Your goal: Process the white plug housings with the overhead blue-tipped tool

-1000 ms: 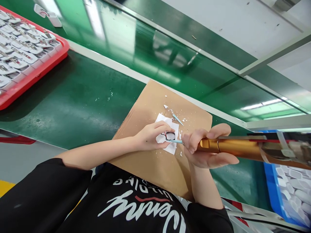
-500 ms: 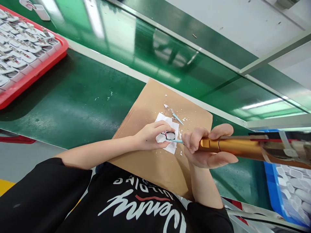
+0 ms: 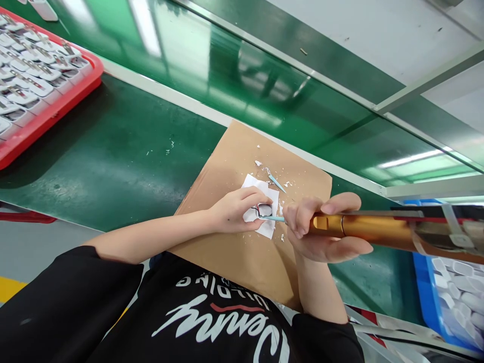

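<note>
My left hand (image 3: pixel 240 210) pinches a small white plastic housing (image 3: pixel 265 210) between thumb and fingers. A dark edge and a bit of red wire show at the housing; the rest is behind my fingers. In my right hand (image 3: pixel 308 224) is a gold-coloured cylindrical tool (image 3: pixel 374 230), wrapped by the fingers. A thin pale blue tip (image 3: pixel 277 219) reaches from the right fingers to the housing's near edge. Whether the tip belongs to the gold tool, I cannot tell. Beneath the housing lies a white paper sheet (image 3: pixel 267 231) on brown cardboard (image 3: pixel 227 257).
A loose pale blue pointed piece (image 3: pixel 277 183) and white scraps (image 3: pixel 258 163) lie on the cardboard. At far left stands a red tray (image 3: pixel 85 83) of white parts with metal strips. A blue bin (image 3: pixel 426 297) of white pieces stands right. The bench (image 3: pixel 124 151) is green.
Both hands keep nearly the same pose. The pale blue tip stays at the housing, whose tilt differs slightly; less red wire shows now. The view has shifted a little.
</note>
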Demonstrator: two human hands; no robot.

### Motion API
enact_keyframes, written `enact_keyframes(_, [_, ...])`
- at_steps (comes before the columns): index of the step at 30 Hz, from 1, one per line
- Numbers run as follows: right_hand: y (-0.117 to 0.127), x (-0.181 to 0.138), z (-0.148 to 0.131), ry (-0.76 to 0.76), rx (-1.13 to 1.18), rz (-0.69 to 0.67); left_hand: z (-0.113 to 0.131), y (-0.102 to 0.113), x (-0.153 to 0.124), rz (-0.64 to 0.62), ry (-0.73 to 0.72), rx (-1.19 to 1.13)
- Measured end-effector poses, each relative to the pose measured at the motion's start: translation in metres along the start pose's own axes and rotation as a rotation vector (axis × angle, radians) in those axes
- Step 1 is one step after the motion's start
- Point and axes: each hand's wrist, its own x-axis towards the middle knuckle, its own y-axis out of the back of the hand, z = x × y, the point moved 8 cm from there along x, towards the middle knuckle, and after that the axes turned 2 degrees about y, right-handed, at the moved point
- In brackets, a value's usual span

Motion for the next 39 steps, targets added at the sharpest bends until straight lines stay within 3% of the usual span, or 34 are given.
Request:
enact_keyframes(14, [0.007, -0.003, 0.0, -0.019, -0.023, 0.018, 0.003, 0.001, 0.0, 0.009, -0.04, 0.147])
enact_keyframes(28, [0.012, -0.002, 0.0, -0.031, -0.053, 0.025, 0.004, 0.006, 0.0, 0.056, -0.042, 0.072])
enact_keyframes(39, [0.014, -0.003, -0.001, -0.018, -0.063, 0.017, 0.013, 0.01, 0.003, 0.098, -0.136, 0.157])
